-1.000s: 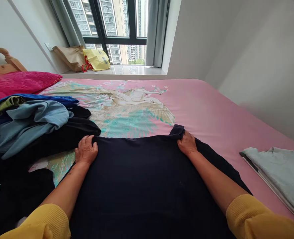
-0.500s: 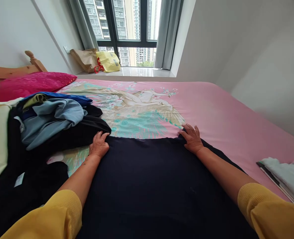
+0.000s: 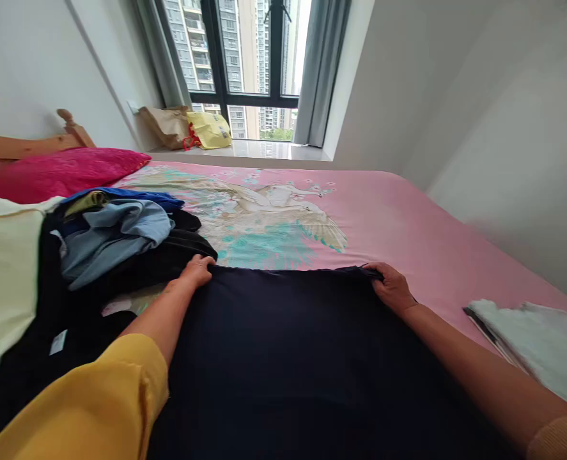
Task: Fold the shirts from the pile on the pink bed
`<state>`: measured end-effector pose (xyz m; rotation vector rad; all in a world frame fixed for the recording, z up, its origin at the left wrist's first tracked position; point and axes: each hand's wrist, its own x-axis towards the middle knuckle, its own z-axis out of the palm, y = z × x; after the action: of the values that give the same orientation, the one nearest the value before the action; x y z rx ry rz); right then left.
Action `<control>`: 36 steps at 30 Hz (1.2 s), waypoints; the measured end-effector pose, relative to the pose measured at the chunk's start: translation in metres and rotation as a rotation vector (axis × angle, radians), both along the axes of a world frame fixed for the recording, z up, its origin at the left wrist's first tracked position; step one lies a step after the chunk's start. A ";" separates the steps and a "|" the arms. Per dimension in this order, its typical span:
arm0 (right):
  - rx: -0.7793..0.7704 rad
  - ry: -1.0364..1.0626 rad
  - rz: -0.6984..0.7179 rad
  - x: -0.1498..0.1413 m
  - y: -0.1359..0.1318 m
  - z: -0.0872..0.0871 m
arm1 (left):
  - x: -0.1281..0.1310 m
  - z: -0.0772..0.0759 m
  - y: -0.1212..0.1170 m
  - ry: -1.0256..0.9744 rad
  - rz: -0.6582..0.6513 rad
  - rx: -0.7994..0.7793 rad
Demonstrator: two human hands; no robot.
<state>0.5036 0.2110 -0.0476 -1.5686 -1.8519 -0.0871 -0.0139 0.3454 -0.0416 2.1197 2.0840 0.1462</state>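
A dark navy garment (image 3: 283, 358) lies spread across the bed in front of me, its far edge running nearly straight between my hands. My left hand (image 3: 197, 271) is closed on the far left corner, next to a heap of clothes. At the far right corner, my right hand (image 3: 392, 289) pinches the bunched edge between thumb and fingers. The garment's near end runs out of view, so its exact kind is unclear.
On the left are a heap with a light blue garment (image 3: 113, 236), black clothing (image 3: 86, 319) and a cream cloth (image 3: 7, 275). Folded grey clothes (image 3: 537, 342) lie at right. The pink bed sheet (image 3: 398, 217) reaches a windowsill with bags (image 3: 209, 131).
My right hand went from gripping to spread fingers, then closed again on the corner, slightly further right. My left hand stays at its corner. The view has shifted a little.
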 end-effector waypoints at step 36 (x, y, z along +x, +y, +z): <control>-0.227 -0.300 0.142 -0.017 -0.232 0.044 | -0.092 0.033 -0.232 0.009 -0.354 0.177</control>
<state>0.4869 -0.0210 -0.0032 -1.6399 -2.2697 -0.0503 -0.1057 0.1137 -0.0085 2.5558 1.7187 0.2837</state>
